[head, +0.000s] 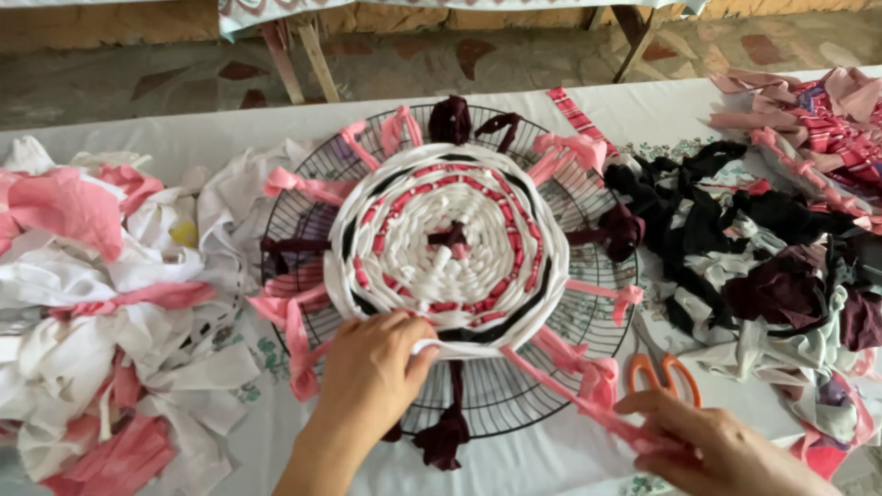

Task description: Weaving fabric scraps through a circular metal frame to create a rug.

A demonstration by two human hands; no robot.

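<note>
Head view, nearest first: my right hand (pixel 721 450) sits at the bottom right edge, fingers closed around the free end of a pink fabric strip (pixel 588 404), pulling it taut on a slant toward the weave. My left hand (pixel 372 377) rests on the near rim of the round rag rug (pixel 448 243), thumb and fingers pinched on a loop of white fabric strip (pixel 450 349) at the outer row, right beside a dark maroon spoke (pixel 450 413) that runs down to a knot.

To do this pass well, I judge I should keep the pink strip snug but not strained, so the outer ring lies flat, and hold the white loop down with the left thumb so the row does not lift off the spokes.

Orange-handled scissors (pixel 663 372) lie just beyond my right hand, partly under the rim of the round black wire grille (pixel 570 340) that serves as the loom frame. The rug fills the grille's centre in white, pink and black rings, with pink and maroon spokes tied to the wire edge.

Farther out, a heap of white and pink rags (pixel 101 294) sits left, and a pile of black, maroon and grey scraps (pixel 763 248) right, on a white tablecloth (pixel 220 138).
</note>
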